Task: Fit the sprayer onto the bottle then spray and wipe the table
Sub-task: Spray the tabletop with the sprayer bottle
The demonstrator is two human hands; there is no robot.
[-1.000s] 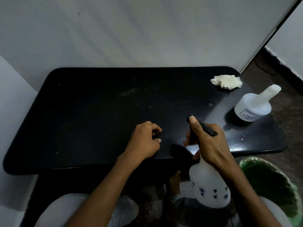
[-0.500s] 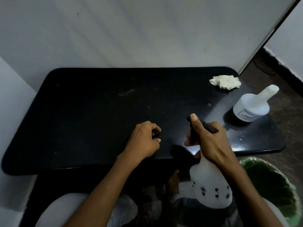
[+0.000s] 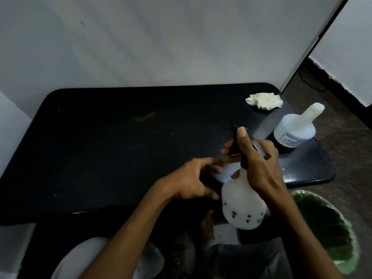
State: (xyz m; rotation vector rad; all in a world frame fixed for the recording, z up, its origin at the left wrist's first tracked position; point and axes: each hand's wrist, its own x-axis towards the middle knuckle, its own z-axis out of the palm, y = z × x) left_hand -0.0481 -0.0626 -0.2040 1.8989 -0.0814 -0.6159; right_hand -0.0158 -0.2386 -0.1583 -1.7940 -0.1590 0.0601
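My right hand [image 3: 259, 166] grips the neck of a white spray bottle [image 3: 241, 200] with small dark marks, its black sprayer head [image 3: 236, 144] on top, thumb up along the head. The bottle is held tilted over the near edge of the black table [image 3: 120, 150]. My left hand [image 3: 191, 182] is just left of the bottle, fingers spread and blurred, reaching toward its neck; whether it touches the bottle I cannot tell. A crumpled white cloth [image 3: 263, 100] lies at the table's far right corner.
A second white bottle [image 3: 296, 131] with a long spout and a label stands at the table's right edge. A green-lined bin [image 3: 330, 232] sits on the floor at the lower right. White walls close in behind and to the left.
My right hand has lifted the spray bottle higher, above the table's edge. My left hand has opened from a loose fist on the table and moved right toward the bottle.
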